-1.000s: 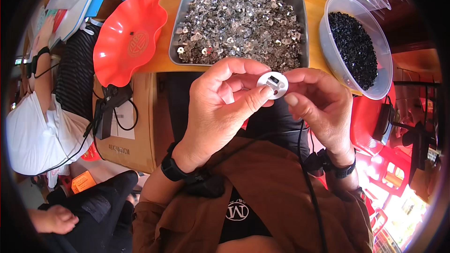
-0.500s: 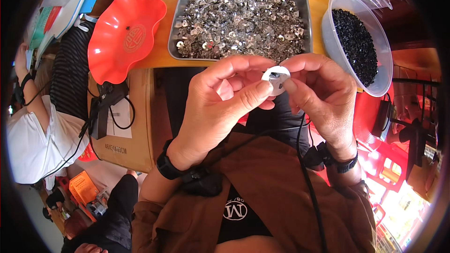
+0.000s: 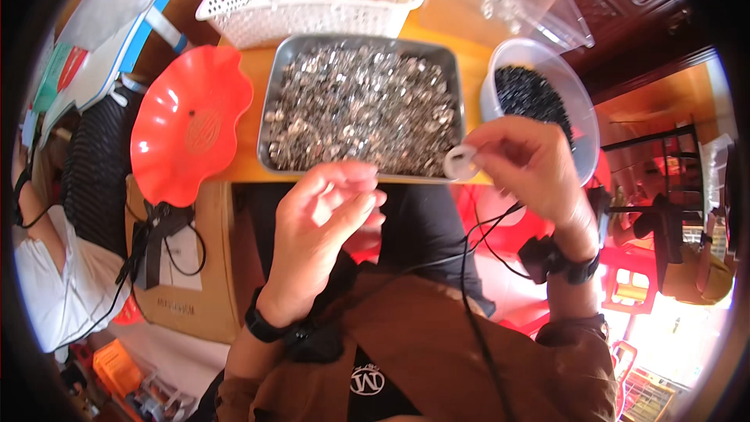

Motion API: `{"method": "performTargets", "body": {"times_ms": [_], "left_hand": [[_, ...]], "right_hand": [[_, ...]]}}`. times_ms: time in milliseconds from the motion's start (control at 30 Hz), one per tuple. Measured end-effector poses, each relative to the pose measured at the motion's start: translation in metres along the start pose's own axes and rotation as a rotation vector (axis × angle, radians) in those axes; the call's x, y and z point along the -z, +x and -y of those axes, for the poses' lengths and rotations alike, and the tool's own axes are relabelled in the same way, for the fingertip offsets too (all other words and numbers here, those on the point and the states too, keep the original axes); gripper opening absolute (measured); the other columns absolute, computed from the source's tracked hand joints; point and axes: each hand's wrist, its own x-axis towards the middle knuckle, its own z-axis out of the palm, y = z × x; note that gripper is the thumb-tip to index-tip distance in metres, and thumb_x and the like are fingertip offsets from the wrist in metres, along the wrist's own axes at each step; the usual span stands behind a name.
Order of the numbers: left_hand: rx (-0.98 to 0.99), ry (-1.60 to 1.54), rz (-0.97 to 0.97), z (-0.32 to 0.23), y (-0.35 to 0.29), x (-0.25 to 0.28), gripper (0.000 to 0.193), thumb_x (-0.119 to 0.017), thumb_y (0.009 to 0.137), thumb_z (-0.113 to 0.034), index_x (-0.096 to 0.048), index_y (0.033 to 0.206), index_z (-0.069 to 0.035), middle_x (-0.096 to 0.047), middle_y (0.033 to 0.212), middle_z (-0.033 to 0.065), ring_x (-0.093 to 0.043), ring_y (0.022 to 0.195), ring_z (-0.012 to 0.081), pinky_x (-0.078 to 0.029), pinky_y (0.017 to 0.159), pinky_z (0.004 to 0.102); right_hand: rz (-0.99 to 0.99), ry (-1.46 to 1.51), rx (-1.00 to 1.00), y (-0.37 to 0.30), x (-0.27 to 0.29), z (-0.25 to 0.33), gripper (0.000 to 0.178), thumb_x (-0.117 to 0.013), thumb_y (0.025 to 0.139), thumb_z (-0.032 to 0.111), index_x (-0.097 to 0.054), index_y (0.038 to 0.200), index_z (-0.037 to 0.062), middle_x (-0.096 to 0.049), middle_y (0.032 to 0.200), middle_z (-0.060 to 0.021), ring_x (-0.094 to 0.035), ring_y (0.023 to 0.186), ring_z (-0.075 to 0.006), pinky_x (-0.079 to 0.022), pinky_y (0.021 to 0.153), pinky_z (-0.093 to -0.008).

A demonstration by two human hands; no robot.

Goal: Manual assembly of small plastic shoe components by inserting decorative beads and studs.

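My right hand (image 3: 531,164) pinches a small round white disc (image 3: 460,162) between thumb and fingers, over the front right corner of a metal tray (image 3: 264,141). A small dark mark or slot shows on the disc. Small shiny metal pieces (image 3: 359,109) fill the tray. Apart from the disc, my left hand (image 3: 316,227) hovers in front of the tray's near edge. Its fingers are loosely curled with a gap below the index finger, and nothing shows in them.
A red wavy-edged dish (image 3: 187,125) lies left of the tray. Behind stands a white perforated basket (image 3: 312,19) with pale pieces. A clear tub (image 3: 582,137) of black bits (image 3: 535,94) is at right. A cardboard box (image 3: 187,305) and dark cables are lower left; another person's arm (image 3: 39,227) shows at far left.
My hands have parted. The right has moved slightly right with the disc, toward the tray's corner; the left has let go of it. The view has shifted, showing more of the basket.
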Motion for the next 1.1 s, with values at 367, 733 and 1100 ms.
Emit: {"method": "performTargets", "body": {"times_ms": [367, 733, 1100], "left_hand": [[-0.056, -0.089, -0.015, -0.001, -0.008, 0.032, 0.012, -0.06, 0.088, -0.006, -0.057, 0.098, -0.002, -0.059, 0.089, 0.0062, -0.06, 0.08, 0.0139, -0.052, 0.069, 0.0286], [-0.001, -0.22, -0.009, -0.001, -0.015, 0.058, 0.014, -0.061, 0.087, -0.006, -0.058, 0.1, -0.001, -0.061, 0.087, 0.0069, -0.059, 0.074, 0.0118, -0.05, 0.064, 0.024], [0.007, -0.147, -0.105, -0.01, 0.0, 0.068, 0.011, -0.061, 0.085, -0.005, -0.057, 0.094, 0.001, -0.061, 0.084, 0.0096, -0.06, 0.076, 0.0163, -0.05, 0.07, 0.0295]], "right_hand": [[-0.493, -0.258, 0.351, 0.126, 0.06, 0.022, 0.028, -0.063, 0.083, 0.015, -0.063, 0.11, 0.0035, -0.067, 0.09, -0.008, -0.063, 0.067, -0.0107, -0.052, 0.053, -0.0218], [0.115, -0.82, 0.41, 0.289, -0.036, 0.014, 0.03, -0.06, 0.072, 0.01, -0.067, 0.102, 0.0055, -0.067, 0.096, -0.0141, -0.065, 0.084, -0.0235, -0.051, 0.074, -0.0323], [0.126, -0.958, 0.416, 0.351, -0.056, -0.013, 0.02, -0.056, 0.078, 0.017, -0.067, 0.09, 0.0062, -0.066, 0.089, -0.017, -0.064, 0.081, -0.0323, -0.049, 0.072, -0.041]]}}
